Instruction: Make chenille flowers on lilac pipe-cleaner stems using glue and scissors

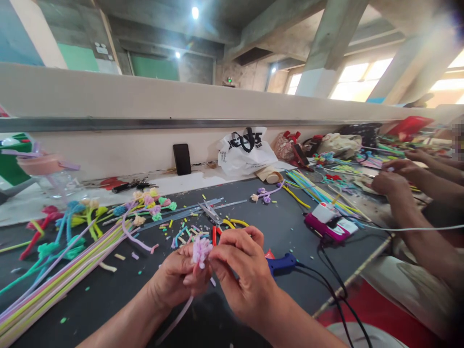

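A fluffy light-purple flower (201,251) with a pale stem (177,320) hanging below it is pinched in my left hand (177,273). My right hand (241,270) touches the flower's right side, its thumb and forefinger pressed together at the petals. Whether those fingertips hold a petal is too small to tell. Just beyond my hands are scissors (211,212), yellow-handled pliers (237,223) and short cut pieces of coloured stem. A blue glue gun (282,264) lies right of my right hand.
Long coloured stems (68,280) and finished flowers (155,205) lie at left, near a lidded cup (54,176). A phone (181,159) leans on the partition beside a white bag (246,152). A purple power bank (329,227) with cables lies right; another person's hands (391,181) work beyond.
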Demonstrator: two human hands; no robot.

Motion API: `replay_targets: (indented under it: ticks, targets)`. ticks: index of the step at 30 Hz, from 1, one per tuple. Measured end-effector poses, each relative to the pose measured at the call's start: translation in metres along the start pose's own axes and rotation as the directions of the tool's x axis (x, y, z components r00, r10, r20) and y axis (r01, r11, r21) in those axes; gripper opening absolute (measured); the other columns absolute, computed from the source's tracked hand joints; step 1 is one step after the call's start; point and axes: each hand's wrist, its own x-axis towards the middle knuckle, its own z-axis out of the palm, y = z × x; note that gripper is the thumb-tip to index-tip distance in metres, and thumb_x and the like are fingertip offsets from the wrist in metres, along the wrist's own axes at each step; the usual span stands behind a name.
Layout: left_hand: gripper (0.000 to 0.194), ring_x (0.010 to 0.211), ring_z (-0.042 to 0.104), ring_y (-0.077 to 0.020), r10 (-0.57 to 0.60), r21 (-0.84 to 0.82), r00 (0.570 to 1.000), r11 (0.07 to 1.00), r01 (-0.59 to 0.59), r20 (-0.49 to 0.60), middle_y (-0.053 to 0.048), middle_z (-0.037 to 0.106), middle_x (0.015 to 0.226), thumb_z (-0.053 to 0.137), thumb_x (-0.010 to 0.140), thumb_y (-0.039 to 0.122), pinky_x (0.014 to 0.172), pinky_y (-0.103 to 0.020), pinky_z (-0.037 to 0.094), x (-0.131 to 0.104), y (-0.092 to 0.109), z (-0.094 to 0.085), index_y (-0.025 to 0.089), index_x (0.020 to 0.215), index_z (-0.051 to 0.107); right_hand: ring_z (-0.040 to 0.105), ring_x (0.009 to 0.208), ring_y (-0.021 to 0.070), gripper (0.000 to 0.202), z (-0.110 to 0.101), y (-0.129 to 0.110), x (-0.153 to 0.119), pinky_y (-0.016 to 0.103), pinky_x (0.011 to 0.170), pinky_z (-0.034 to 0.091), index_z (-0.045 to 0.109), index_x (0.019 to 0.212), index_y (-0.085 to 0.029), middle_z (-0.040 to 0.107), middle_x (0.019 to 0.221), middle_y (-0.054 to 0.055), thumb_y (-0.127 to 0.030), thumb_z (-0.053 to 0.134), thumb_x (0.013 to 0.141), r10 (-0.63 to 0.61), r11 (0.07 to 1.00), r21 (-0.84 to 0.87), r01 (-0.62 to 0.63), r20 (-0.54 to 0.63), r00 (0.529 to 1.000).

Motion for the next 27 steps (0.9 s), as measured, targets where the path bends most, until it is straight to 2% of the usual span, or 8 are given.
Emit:
replay_targets:
  ticks: [4, 8, 12, 17, 24, 27]
  targets:
    - [0.027, 0.032, 0.025, -0.0053, -0.024, -0.027, 0.998, 0.999, 0.026, 0.049, 0.007, 0.025, 0.036, 0.063, 0.067, 0.031, 0.034, -0.018, 0.023, 0.0, 0.0, 0.002, 0.015, 0.051, 0.047, 0.056, 0.077, 0.0128, 0.012, 0.002, 0.004, 0.0, 0.034, 0.081, 0.031, 0.061, 0.078, -0.021, 0.059, 0.078, -0.001, -0.012, 0.052, 0.08, 0.017, 0.997, 0.07, -0.017, -0.006, 1.0]
    - [0.027, 0.033, 0.027, -0.0058, -0.028, 0.017, 0.999, 0.999, 0.027, 0.045, 0.006, 0.027, 0.039, 0.059, 0.072, 0.032, 0.035, -0.019, 0.024, 0.0, 0.0, -0.002, 0.013, 0.054, 0.053, 0.055, 0.074, 0.0119, 0.015, 0.007, 0.009, 0.0, 0.032, 0.077, 0.034, 0.06, 0.07, -0.02, 0.057, 0.074, -0.001, -0.011, 0.054, 0.08, 0.083, 0.987, 0.141, -0.077, -0.037, 0.996]
    - [0.02, 0.036, 0.025, -0.0051, -0.034, 0.05, 0.999, 0.998, 0.032, 0.021, 0.006, 0.03, 0.042, 0.058, 0.074, 0.031, 0.036, -0.018, 0.024, -0.001, 0.0, -0.006, 0.012, 0.069, 0.061, 0.055, 0.073, 0.0126, 0.016, 0.009, 0.014, 0.001, 0.031, 0.074, 0.037, 0.061, 0.067, -0.02, 0.055, 0.07, -0.001, -0.016, 0.056, 0.081, 0.125, 0.978, 0.173, -0.119, -0.028, 0.992]
    - [0.017, 0.036, 0.024, -0.0047, -0.019, 0.055, 1.0, 0.998, 0.019, 0.005, 0.007, 0.031, 0.045, 0.059, 0.075, 0.03, 0.036, -0.017, 0.023, 0.0, 0.0, -0.008, 0.015, 0.083, 0.061, 0.055, 0.073, 0.0132, 0.013, 0.009, 0.018, -0.001, 0.031, 0.073, 0.039, 0.064, 0.069, -0.021, 0.056, 0.07, 0.0, -0.018, 0.058, 0.08, 0.133, 0.977, 0.176, -0.123, -0.045, 0.99]
    - [0.018, 0.037, 0.025, -0.0044, -0.022, 0.111, 1.0, 0.994, 0.024, -0.016, 0.006, 0.031, 0.044, 0.059, 0.074, 0.03, 0.037, -0.017, 0.023, 0.0, 0.0, -0.008, 0.013, 0.077, 0.062, 0.054, 0.067, 0.0125, 0.011, 0.009, 0.019, -0.004, 0.033, 0.073, 0.035, 0.066, 0.071, -0.021, 0.055, 0.067, -0.001, -0.015, 0.059, 0.078, 0.08, 0.989, 0.132, -0.063, -0.129, 0.988]
    - [0.018, 0.036, 0.025, -0.0042, -0.025, 0.126, 0.999, 0.992, 0.028, -0.025, 0.006, 0.032, 0.044, 0.062, 0.072, 0.031, 0.037, -0.017, 0.022, -0.001, 0.0, -0.009, 0.013, 0.074, 0.061, 0.054, 0.067, 0.0126, 0.012, 0.01, 0.021, -0.005, 0.033, 0.074, 0.035, 0.065, 0.071, -0.02, 0.054, 0.066, -0.001, -0.015, 0.059, 0.079, 0.067, 0.989, 0.14, -0.05, -0.124, 0.99]
